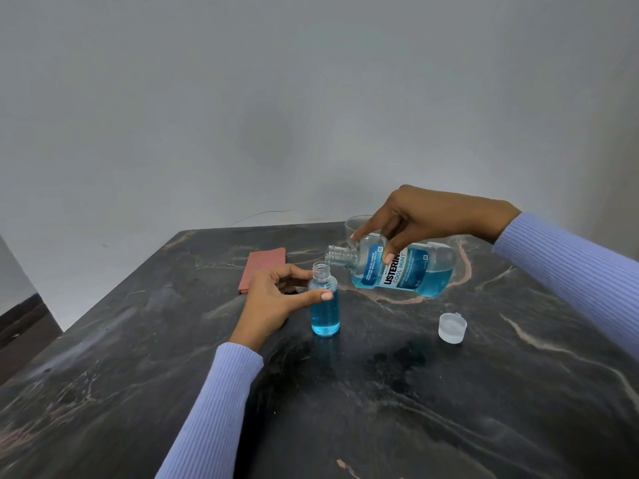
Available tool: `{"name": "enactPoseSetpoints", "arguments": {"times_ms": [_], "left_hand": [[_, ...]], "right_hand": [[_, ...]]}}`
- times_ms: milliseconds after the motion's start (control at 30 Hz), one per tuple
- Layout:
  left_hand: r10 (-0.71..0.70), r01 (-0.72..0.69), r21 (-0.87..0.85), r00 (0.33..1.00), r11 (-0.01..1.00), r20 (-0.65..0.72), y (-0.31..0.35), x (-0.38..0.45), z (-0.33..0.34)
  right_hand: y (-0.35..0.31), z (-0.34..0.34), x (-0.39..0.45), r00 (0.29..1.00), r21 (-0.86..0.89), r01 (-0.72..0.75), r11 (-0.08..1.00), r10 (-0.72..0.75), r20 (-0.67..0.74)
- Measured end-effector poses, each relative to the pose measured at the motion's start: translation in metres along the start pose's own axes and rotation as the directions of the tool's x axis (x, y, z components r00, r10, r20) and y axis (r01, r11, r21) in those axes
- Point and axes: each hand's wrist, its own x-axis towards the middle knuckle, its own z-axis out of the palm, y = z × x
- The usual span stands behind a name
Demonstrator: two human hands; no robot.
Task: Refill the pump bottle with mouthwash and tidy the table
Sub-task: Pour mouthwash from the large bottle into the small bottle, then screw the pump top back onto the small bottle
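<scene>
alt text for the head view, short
A right hand tips an open mouthwash bottle over a small bottle of blue liquid, held upright by the left hand on a dark marble table. A cap lies nearby.

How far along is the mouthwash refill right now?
Done: the mouthwash bottle is uncapped, its cap on the table, and the small bottle is mostly full of blue liquid. In hand: the right hand tips the mouthwash bottle over the small bottle's open neck, which the left hand steadies. Left: topping up, closing both bottles and tidying; no pump is visible.
</scene>
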Motion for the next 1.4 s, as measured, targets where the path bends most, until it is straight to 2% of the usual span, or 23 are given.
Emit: {"name": "enactPoseSetpoints", "arguments": {"times_ms": [200,300,467,700,1000,1200,1300,1400], "left_hand": [[-0.005,0.005,-0.007,1.0,1.0,0.006,-0.001,0.0,0.0],[-0.006,0.006,-0.024,1.0,1.0,0.008,-0.001,0.0,0.001],[-0.023,0.023,-0.013,1.0,1.0,0.01,-0.002,0.001,0.0],[-0.035,0.035,-0.016,0.999,0.999,0.002,-0.004,0.002,0.001],[-0.018,0.018,-0.004,1.0,1.0,-0.003,-0.006,0.003,0.0],[-0.005,0.005,-0.004,1.0,1.0,-0.001,-0.007,0.002,0.0],[0.002,-0.002,-0.005,1.0,1.0,0.0,-0.007,0.002,0.0],[0.008,-0.008,-0.016,1.0,1.0,0.009,-0.008,0.002,0.0]], "right_hand": [[0.011,0.015,-0.014,0.998,0.121,-0.049,0.991,0.053,-0.036],[0.018,0.02,-0.026,0.988,0.227,-0.074,0.971,0.103,-0.118],[0.023,0.037,-0.043,0.903,0.504,-0.07,0.861,0.269,-0.334],[0.019,0.069,-0.051,0.827,0.703,0.012,0.711,0.388,-0.407],[0.021,0.085,-0.05,0.815,0.776,0.105,0.622,0.394,-0.426],[0.024,0.094,-0.053,0.78,0.784,0.125,0.608,0.429,-0.456],[0.021,0.095,-0.057,0.751,0.727,0.088,0.681,0.434,-0.497],[0.016,0.097,-0.064,0.663,0.673,0.058,0.737,0.476,-0.578]]}}
